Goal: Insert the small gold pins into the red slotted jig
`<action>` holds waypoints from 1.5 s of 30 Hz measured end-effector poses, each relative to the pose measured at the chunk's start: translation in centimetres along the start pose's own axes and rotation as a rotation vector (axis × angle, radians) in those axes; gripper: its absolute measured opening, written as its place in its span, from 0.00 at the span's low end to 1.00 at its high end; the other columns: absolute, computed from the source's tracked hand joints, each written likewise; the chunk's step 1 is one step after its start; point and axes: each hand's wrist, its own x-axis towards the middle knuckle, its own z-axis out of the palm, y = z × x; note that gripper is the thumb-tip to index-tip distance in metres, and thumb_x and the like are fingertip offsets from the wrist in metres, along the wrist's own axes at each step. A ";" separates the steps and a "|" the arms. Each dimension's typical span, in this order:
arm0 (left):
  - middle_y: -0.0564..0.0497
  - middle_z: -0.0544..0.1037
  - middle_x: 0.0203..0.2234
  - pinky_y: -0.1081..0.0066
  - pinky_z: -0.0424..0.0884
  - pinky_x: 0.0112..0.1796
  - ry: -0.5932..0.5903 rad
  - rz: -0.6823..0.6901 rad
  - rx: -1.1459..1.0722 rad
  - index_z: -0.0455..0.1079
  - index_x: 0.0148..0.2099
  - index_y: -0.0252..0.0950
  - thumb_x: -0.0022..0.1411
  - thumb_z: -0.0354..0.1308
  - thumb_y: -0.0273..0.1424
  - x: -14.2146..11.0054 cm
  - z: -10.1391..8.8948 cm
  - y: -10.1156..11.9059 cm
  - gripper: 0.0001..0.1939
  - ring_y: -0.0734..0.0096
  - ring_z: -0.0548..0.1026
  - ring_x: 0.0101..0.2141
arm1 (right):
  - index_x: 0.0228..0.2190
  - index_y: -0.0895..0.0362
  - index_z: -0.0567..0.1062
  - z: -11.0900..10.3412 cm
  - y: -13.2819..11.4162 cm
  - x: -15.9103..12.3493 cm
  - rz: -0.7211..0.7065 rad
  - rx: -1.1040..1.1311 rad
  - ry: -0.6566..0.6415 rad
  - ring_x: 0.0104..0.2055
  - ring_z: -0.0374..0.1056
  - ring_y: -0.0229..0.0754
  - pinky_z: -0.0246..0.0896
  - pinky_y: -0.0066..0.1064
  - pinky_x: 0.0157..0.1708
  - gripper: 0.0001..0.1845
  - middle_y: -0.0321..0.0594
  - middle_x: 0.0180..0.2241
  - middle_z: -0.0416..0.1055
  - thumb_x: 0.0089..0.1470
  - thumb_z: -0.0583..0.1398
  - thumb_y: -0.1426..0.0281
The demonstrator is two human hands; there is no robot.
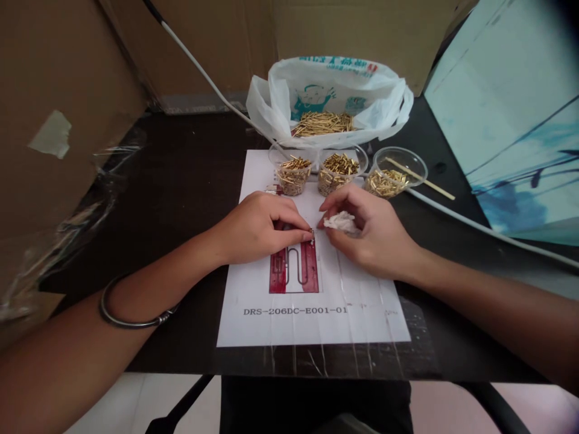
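My left hand [274,222] is over the printed sheet, thumb and forefinger pinched together on something too small to make out. Its fingertips are at the upper right part of a red-and-white printed figure [309,271], where a small shiny bit shows. My right hand [368,232] is curled around a crumpled white tissue [340,223], just right of the left fingertips and apart from them. Under both hands lies the white paper sheet [289,331], marked "DRS-206DC-E001-01" below the figure.
Behind the hands stand three clear plastic cups of small brass pieces: left cup [293,178], middle cup [341,172], right cup [389,178]. A wooden stick [434,185] leans from the right one. A white plastic bag [384,114] holds long brass pins. A white cable [488,229] crosses the dark table.
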 end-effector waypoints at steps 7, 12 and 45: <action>0.53 0.79 0.28 0.75 0.68 0.32 0.008 0.006 0.002 0.80 0.35 0.39 0.59 0.60 0.30 0.0 0.0 0.1 0.06 0.75 0.74 0.29 | 0.35 0.56 0.75 0.2 -0.1 -0.2 0.087 0.089 0.014 0.29 0.68 0.37 0.61 0.29 0.25 0.07 0.38 0.33 0.75 0.54 0.62 0.67; 0.52 0.80 0.29 0.74 0.68 0.33 0.007 -0.004 -0.001 0.80 0.35 0.38 0.59 0.61 0.31 0.0 0.0 0.0 0.06 0.75 0.75 0.30 | 0.41 0.56 0.74 0.0 0.1 0.0 0.043 0.085 -0.026 0.26 0.65 0.33 0.62 0.29 0.28 0.09 0.39 0.37 0.74 0.59 0.56 0.70; 0.53 0.78 0.27 0.74 0.67 0.32 0.009 0.035 0.003 0.80 0.35 0.37 0.59 0.61 0.31 0.0 0.1 -0.3 0.07 0.76 0.74 0.28 | 0.33 0.58 0.70 -0.1 -0.8 -0.1 0.019 -0.263 -0.175 0.25 0.62 0.34 0.51 0.28 0.27 0.17 0.34 0.24 0.68 0.65 0.48 0.61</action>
